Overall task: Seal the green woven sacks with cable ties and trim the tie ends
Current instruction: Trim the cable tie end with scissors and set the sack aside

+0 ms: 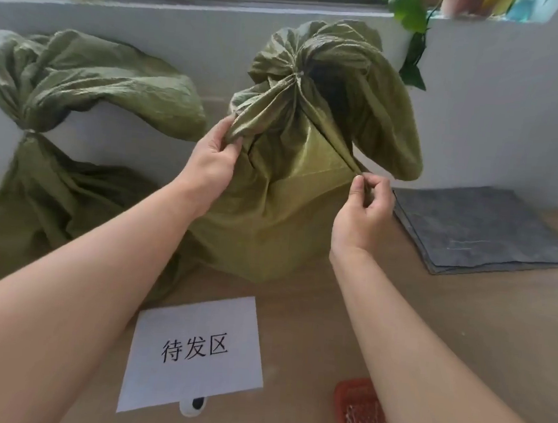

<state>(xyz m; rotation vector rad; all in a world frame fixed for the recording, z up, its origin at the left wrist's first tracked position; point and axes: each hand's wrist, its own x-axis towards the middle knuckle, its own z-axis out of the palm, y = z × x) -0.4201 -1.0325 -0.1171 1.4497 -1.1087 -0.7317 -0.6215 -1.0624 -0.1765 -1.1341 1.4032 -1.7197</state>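
Two crumpled olive-green woven sacks sit on the brown surface (494,325) against the white wall (491,127), the left sack (62,130) partly cut off by the frame edge, the middle sack (280,218) gathered at a neck where the pale cable tie (298,75) is a mere speck, its end too small to make out. The left hand (213,162) grips a fold at the middle sack's upper left, and the right hand (363,210) pinches a thin ridge of fabric at its right shoulder. A red mesh plastic basket (356,411) is half hidden behind the right forearm (394,335) and cropped below.
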